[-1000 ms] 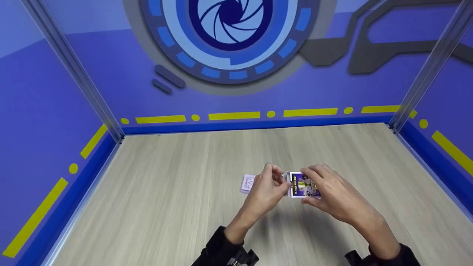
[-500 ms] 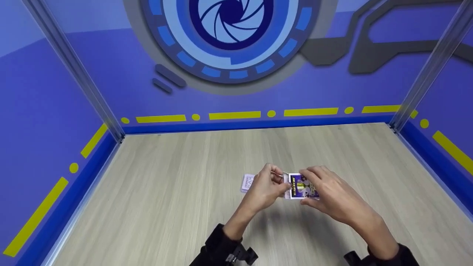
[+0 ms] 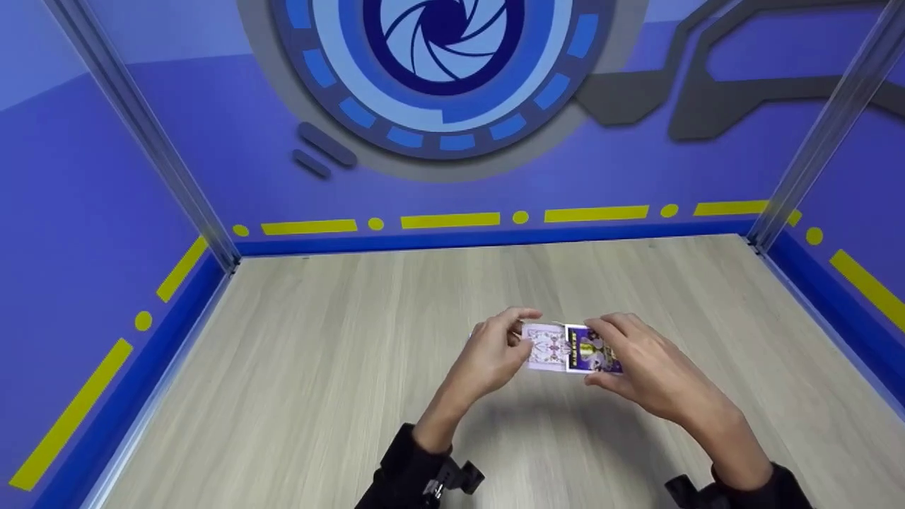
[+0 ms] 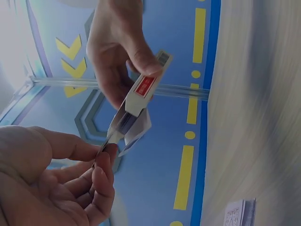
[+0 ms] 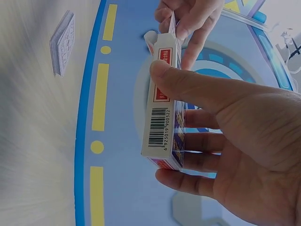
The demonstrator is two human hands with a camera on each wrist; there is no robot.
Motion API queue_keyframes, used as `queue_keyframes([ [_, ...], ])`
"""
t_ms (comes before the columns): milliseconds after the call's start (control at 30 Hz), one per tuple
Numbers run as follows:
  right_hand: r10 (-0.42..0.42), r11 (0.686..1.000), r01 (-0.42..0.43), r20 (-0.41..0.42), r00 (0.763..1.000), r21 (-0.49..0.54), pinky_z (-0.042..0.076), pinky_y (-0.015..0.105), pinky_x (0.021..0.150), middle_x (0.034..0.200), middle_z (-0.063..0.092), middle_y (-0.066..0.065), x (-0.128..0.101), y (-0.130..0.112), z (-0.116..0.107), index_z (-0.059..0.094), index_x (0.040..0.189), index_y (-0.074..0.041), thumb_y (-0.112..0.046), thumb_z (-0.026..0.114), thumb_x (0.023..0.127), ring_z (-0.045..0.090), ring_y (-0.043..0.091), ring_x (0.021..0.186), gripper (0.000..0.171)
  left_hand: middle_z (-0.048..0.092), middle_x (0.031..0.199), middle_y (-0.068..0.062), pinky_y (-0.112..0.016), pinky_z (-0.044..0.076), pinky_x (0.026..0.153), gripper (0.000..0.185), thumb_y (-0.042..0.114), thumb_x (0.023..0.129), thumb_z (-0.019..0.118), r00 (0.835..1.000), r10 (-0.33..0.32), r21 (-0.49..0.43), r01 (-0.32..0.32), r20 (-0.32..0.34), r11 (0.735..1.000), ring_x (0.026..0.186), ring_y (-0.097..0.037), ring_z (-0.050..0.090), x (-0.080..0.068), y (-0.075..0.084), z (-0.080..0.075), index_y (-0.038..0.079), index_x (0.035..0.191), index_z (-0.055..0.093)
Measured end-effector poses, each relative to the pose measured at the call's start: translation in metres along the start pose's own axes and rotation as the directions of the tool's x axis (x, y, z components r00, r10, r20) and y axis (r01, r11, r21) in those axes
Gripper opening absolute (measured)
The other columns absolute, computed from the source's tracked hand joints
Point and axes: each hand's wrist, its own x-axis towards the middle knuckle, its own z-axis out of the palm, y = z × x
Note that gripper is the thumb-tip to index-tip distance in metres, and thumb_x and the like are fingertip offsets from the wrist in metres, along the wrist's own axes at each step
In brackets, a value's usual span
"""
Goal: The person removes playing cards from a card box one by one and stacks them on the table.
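Observation:
My right hand [image 3: 614,358] grips a purple and white playing-card box [image 3: 592,352] from above, thumb on the near edge, a little above the wooden table [image 3: 318,367]. My left hand [image 3: 515,336] pinches cards [image 3: 546,346] that stick out of the box's open left end, patterned backs up. In the right wrist view the box [image 5: 162,108] shows a barcode and red labels, with the right hand's fingers [image 5: 207,141] wrapped round it. From the left wrist view, the left fingertips [image 4: 104,155] pinch the cards' edge below the box [image 4: 141,92].
A small stack of cards [image 5: 63,42] lies face down on the table, also in the left wrist view [image 4: 240,213]; my left hand hides it in the head view. Blue walls with yellow dashes [image 3: 449,220] enclose the table on three sides.
The left hand has drawn the cards leftward out of the box, so their patterned backs now show. Both hands have shifted slightly, the left one covering the stack on the table.

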Motion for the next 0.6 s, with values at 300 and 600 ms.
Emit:
queue_keyframes([
  [300,-0.018,1.000,0.018,0.002,1.000,0.006,0.054,0.049,0.089,0.125,0.063,0.016,0.002,0.002,0.005,0.061,0.133,0.001,-0.027,0.093,0.077,0.062,0.030,0.112,0.071,0.054,0.120,0.000,-0.027,0.048,0.080,0.056,0.029,0.088,0.085,0.994,0.027,0.362,-0.062,0.101,0.930,0.095,-0.010,0.053,-0.008,0.000,-0.003,0.014,0.137,0.065],
  [600,-0.065,0.998,0.065,0.005,0.998,-0.021,0.055,0.046,0.088,0.123,0.064,0.012,0.002,-0.001,0.009,0.062,0.131,-0.001,-0.027,0.095,0.073,0.063,0.027,0.110,0.071,0.049,0.116,-0.003,-0.033,0.048,0.094,0.071,0.047,0.069,0.093,0.979,0.174,0.652,-0.199,0.104,0.732,0.106,-0.017,0.050,-0.008,-0.004,0.011,0.010,0.120,0.061],
])
